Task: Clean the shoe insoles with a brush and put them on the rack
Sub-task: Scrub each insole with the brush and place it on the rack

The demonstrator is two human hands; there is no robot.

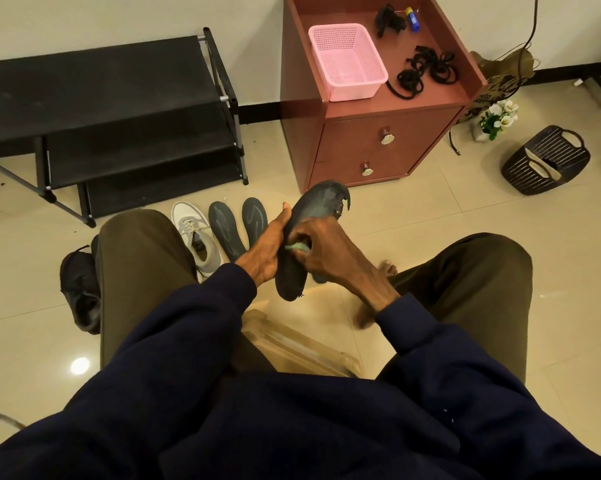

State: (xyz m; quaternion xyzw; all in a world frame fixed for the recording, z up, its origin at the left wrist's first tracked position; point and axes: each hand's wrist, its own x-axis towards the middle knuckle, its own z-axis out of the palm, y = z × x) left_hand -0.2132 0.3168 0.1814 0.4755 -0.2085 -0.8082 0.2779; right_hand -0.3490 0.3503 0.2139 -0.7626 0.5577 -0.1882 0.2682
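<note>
My left hand point(264, 247) grips a worn dark insole point(313, 209) along its left edge and holds it tilted above the floor, its torn toe end pointing away from me. My right hand point(323, 247) is curled round a small green brush point(297, 247), which is pressed against the middle of the insole; most of the brush is hidden by my fingers. Two more grey insoles point(238, 225) lie side by side on the floor just left of my hands. The black tiered shoe rack point(119, 133) stands against the wall at the upper left, its shelves bare.
A grey-white sneaker point(197, 237) lies beside the floor insoles and a black shoe point(79, 289) sits by my left knee. A red-brown cabinet point(371, 143) holds a pink basket point(347, 62) and black laces point(427, 71). A dark basket point(545, 161) stands on the floor at right.
</note>
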